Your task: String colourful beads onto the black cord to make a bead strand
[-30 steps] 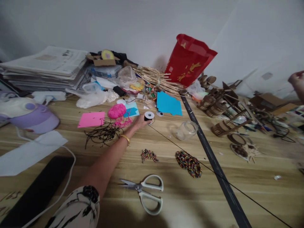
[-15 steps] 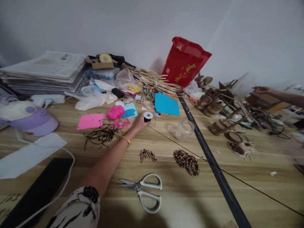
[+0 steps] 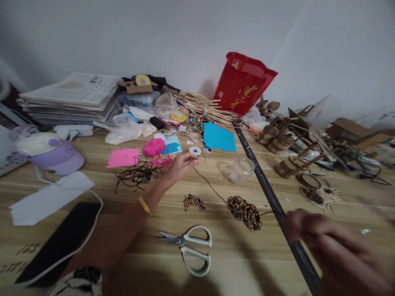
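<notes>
Wood-grained, the table (image 3: 234, 263) is spread across the frame's lower half. At lower right, the right hand (image 3: 333, 242) is blurred, fingers closed on cord. Near centre, the left hand (image 3: 182, 165) is half curled. White-handled scissors (image 3: 180, 242) are laid at bottom centre, bead strands (image 3: 245, 211) to their upper right. By the left fingertips, a white-flanged spool (image 3: 191, 149) is seen; whether it is gripped cannot be told. Black cord (image 3: 212, 188) is run from there toward the strands.
</notes>
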